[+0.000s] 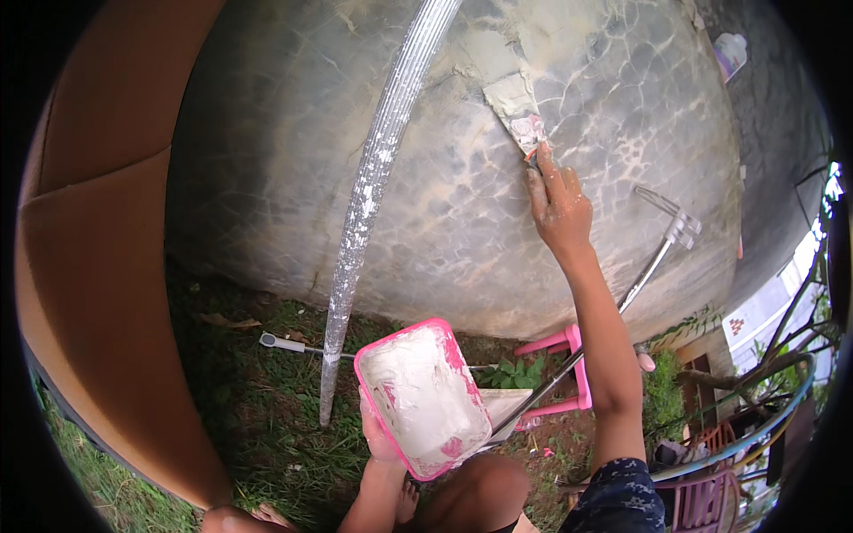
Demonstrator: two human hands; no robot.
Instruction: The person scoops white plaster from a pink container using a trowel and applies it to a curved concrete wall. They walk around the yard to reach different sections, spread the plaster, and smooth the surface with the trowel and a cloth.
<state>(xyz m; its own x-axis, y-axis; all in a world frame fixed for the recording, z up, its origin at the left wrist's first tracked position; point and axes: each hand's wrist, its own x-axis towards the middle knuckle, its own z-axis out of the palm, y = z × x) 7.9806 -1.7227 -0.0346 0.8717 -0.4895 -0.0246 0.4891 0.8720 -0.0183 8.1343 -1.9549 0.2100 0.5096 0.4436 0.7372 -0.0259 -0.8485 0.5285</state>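
Observation:
My right hand [562, 209] is closed round the handle of a putty knife [514, 98]. Its blade lies against the grey, crack-patterned wall [462, 231], with pale putty on it and pinkish smears near the handle. A fresh pale patch shows on the wall just above the blade. Low in front of me, my left hand [377, 437] grips a pink-rimmed rectangular tub [455, 355] from its left side; most of those fingers are hidden beneath it. White putty [413, 377] coats the inside of the tub, which is tilted toward me.
A ridged silver pole [369, 191] slants between me and the wall. At left stands a large brown padded panel [98, 266]. A pink stool [579, 369] and a dark rod with a metal clamp [682, 231] are by my right arm. Grass and plants [511, 373] cover the ground.

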